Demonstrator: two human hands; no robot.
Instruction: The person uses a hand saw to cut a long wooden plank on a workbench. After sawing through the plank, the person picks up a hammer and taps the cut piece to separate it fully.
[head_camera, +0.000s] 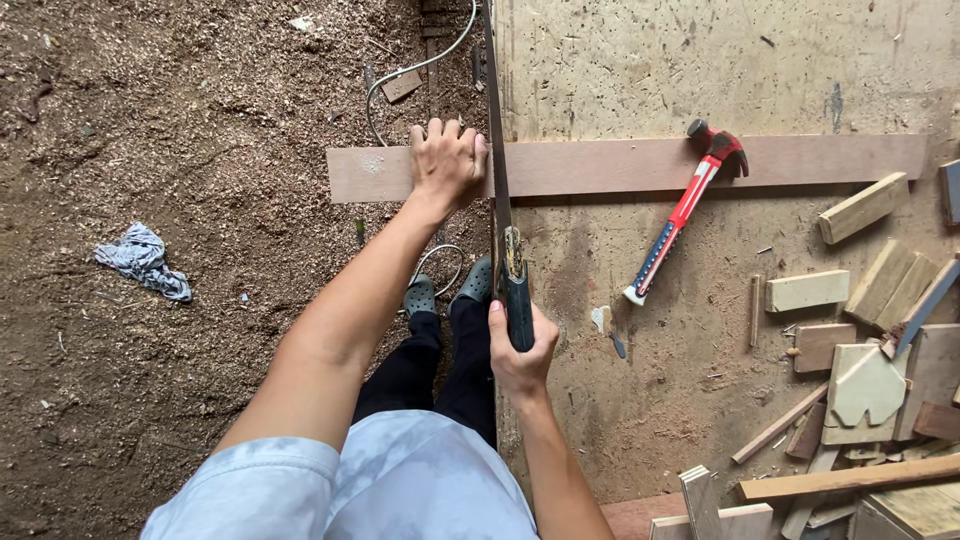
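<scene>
Near the centre of the frame the right hand is closed around the dark handle of a handsaw, whose long thin blade runs straight up the picture and crosses a reddish-brown plank lying flat across the upper middle. The left hand presses palm-down on the plank just left of the blade, fingers spread over its far edge rather than wrapped around anything. The plank reads as one unbroken piece with the blade sitting on it at the table edge; how deep the cut goes cannot be told from here, so the sawing looks underway but not finished. The plank overhangs a scuffed, pale plywood worktable, stained and scratched. A claw hammer with a red, white and blue handle rests with its head on the plank to the right. Short pale wood offcuts, blocky and angular, crowd the right edge. The floor on the left is thick with brown sawdust, where a crumpled grey rag lies.
</scene>
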